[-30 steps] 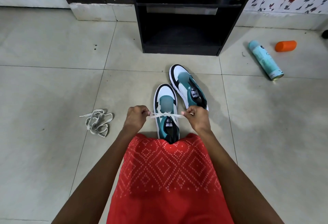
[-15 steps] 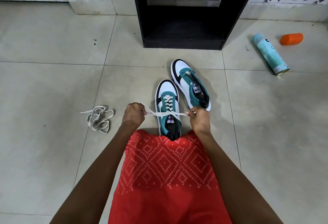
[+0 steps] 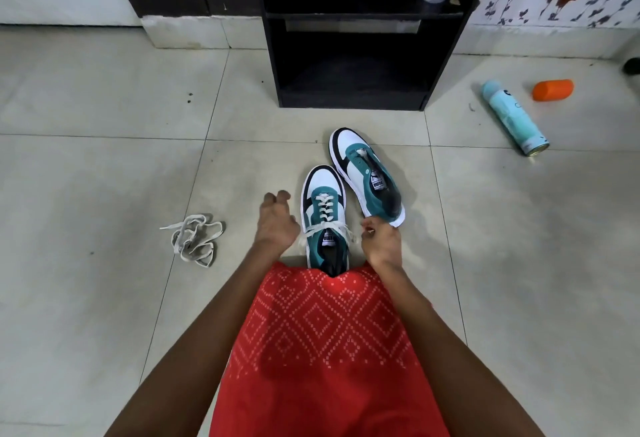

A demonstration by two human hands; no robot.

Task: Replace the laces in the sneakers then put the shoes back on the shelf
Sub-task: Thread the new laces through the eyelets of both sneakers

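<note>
Two sneakers [image 3: 323, 208], one loose lace [image 3: 194, 244], one shelf [image 3: 349, 101]

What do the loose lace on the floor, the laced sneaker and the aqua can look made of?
Loose off-white flat shoelace: matte woven fabric, likely cotton or polyester; it lies limp in flat loops. Laced teal, white and black sneaker: smooth panels with faint sheen, leather or synthetic, unclear which. Aqua cylindrical spray can: probably metal, given its shiny bottom rim.
</note>
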